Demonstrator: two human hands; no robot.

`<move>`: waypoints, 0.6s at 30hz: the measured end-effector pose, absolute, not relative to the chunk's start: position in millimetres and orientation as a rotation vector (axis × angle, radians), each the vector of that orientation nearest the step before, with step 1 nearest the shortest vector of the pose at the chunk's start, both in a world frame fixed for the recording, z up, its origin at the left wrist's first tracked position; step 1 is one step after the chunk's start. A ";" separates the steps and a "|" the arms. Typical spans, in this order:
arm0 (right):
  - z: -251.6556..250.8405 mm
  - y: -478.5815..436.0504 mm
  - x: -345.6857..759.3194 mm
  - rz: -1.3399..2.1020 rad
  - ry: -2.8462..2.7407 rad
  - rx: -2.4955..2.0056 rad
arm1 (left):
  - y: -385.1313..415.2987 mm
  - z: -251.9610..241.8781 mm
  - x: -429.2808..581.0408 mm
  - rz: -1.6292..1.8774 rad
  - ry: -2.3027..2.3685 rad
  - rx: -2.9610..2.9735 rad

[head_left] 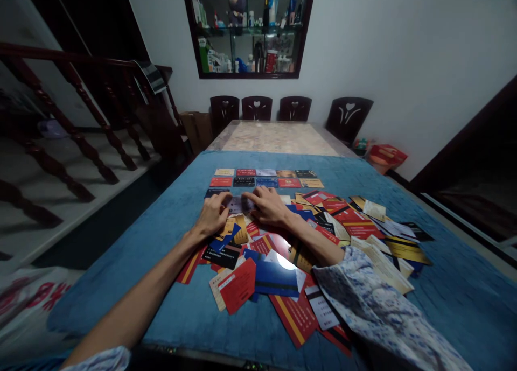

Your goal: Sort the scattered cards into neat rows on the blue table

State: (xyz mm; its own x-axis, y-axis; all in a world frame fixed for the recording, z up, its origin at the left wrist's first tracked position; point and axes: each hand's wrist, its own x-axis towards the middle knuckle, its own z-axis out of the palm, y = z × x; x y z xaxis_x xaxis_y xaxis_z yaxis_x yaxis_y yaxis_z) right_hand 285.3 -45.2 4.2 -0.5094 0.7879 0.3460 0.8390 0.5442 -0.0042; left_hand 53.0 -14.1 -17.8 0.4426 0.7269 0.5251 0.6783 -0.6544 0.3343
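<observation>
Between my hands is a pale silver-grey card, just above the front pile. My left hand pinches its left end with bent fingers. At the other end, the fingers of my right hand close over the card's edge. Beyond them lie two neat rows of cards, among them a blue card and a red card. A dark card begins a third row, partly behind my left hand. Under my wrists spreads a loose heap with a large blue card and a red card.
A blue cloth covers the near table; its far end shows a bare marbled top. More cards are scattered at the right. Dark chairs stand behind the table, a wooden railing at left, a plastic bag at lower left.
</observation>
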 end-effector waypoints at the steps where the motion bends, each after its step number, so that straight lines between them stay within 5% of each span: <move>1: 4.3 -44.8 285.0 -0.238 -2.475 -1.342 | -13.9 -16.8 52.8 1.014 1.268 2.594; 18: 26.8 -37.7 304.2 -0.188 -2.576 -1.440 | -3.3 10.9 62.8 0.657 1.247 2.659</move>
